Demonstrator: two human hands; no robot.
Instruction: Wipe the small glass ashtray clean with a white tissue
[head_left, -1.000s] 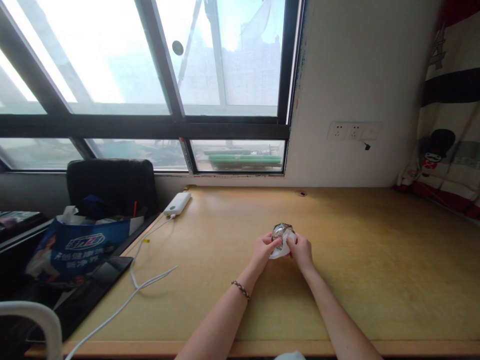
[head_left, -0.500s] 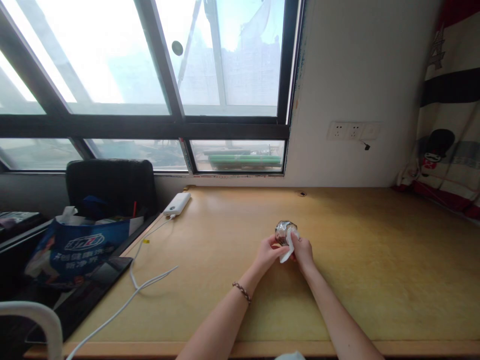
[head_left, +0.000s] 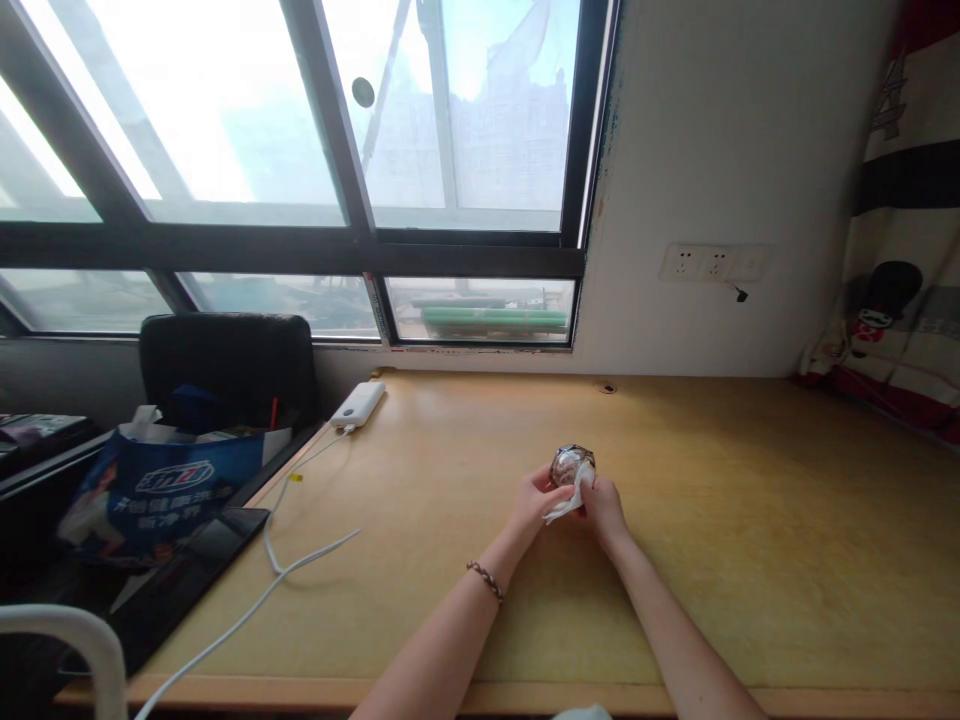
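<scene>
A small, round, shiny faceted object (head_left: 568, 462), like brown-tinted glass, is held above the table between my two hands. My left hand (head_left: 536, 500) is closed around its left side, with the thumb across the near side. My right hand (head_left: 604, 508) pinches a white tissue (head_left: 564, 506) against the object's near right side. The tissue's loose end hangs over toward my left thumb. My fingers hide the underside of the object. A braided bracelet (head_left: 485, 582) circles my left wrist.
The wooden table (head_left: 750, 540) extends to both sides. A white power bank (head_left: 358, 404) lies at its back left corner, its white cable (head_left: 277, 572) running along the left edge. Beyond that edge are a blue bag (head_left: 169, 490) and a black chair (head_left: 229, 365).
The tissue's loose end has swung left toward my left thumb, and more of the object's near face shows. The whole view has shifted slightly. Both hands keep their hold.
</scene>
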